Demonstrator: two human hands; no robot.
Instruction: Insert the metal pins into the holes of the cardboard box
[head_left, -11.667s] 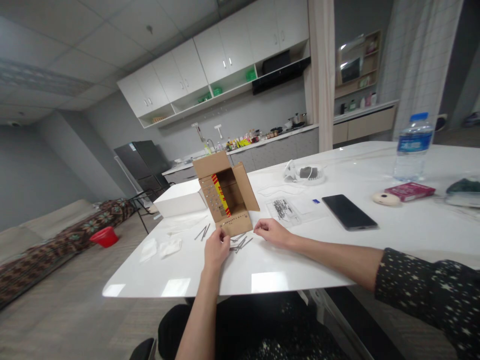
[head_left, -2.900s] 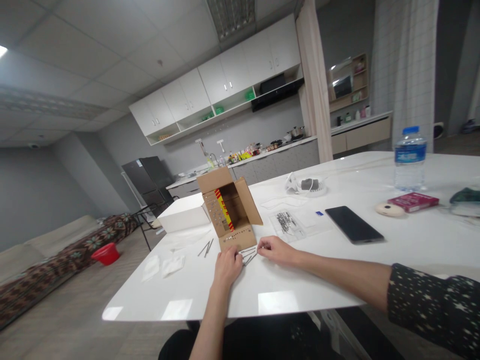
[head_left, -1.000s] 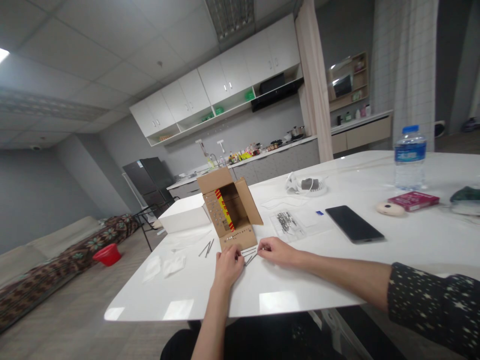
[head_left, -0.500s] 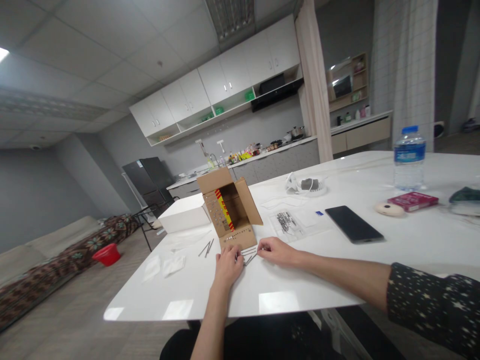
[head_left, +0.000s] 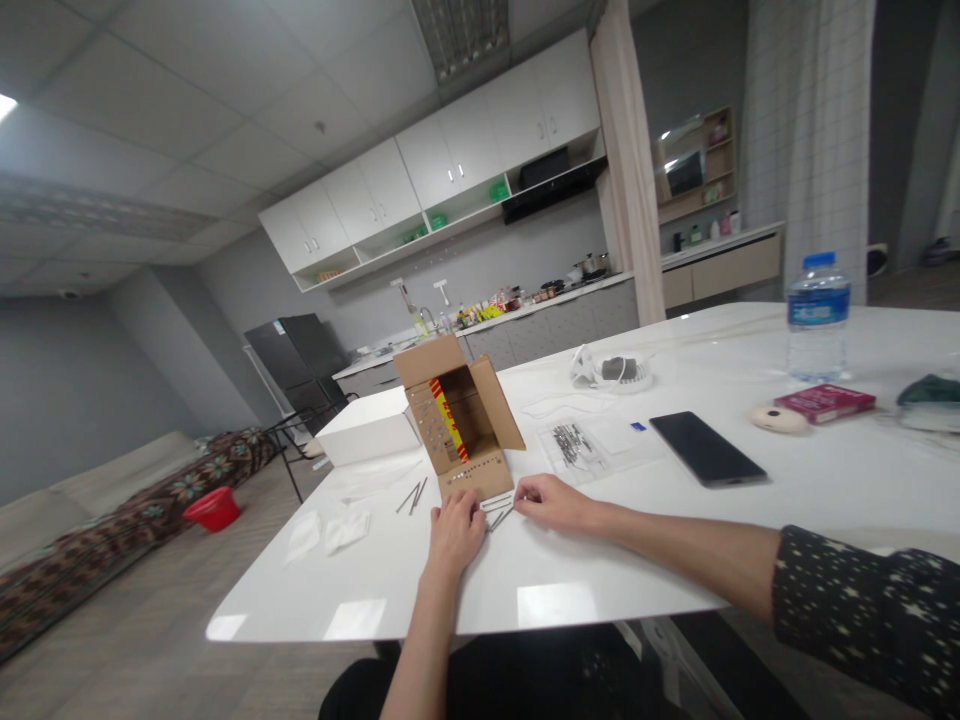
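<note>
Little change is seen against the picture half a second back: both hands have stayed at the same spot on the white table (head_left: 675, 560), and only a slight curl of the fingers can be made out. The work at the nails is thus judged to be paused in fine fingering rather than in any large move.

At the far left, two folded white cloths (head_left: 330, 528) lie at about nine o'clock from the hands. Next, a pair of loose nails (head_left: 412, 496) lies apart from the rest, long axes running from seven o'clock toward one o'clock. The left hand (head_left: 454, 533) is rested on the table with its fingers drawn together at the tips; whether a nail is pinched cannot be told, the tips being too small. At twelve o'clock from it the open cardboard box (head_left: 459, 420) is stood, its perforated front flap folded down toward the person.

Between the hands the small heap of nails (head_left: 498, 510) is found, touching or just beside both sets of fingertips; the long axes are mostly laid from eight o'clock toward two o'clock, and which end bears the head cannot be told. The right hand (head_left: 553, 501) is laid with its fingers closed loosely toward the heap. At one o'clock a clear bag of nails (head_left: 574, 445) is seen, then a dark phone (head_left: 706, 449).
</note>
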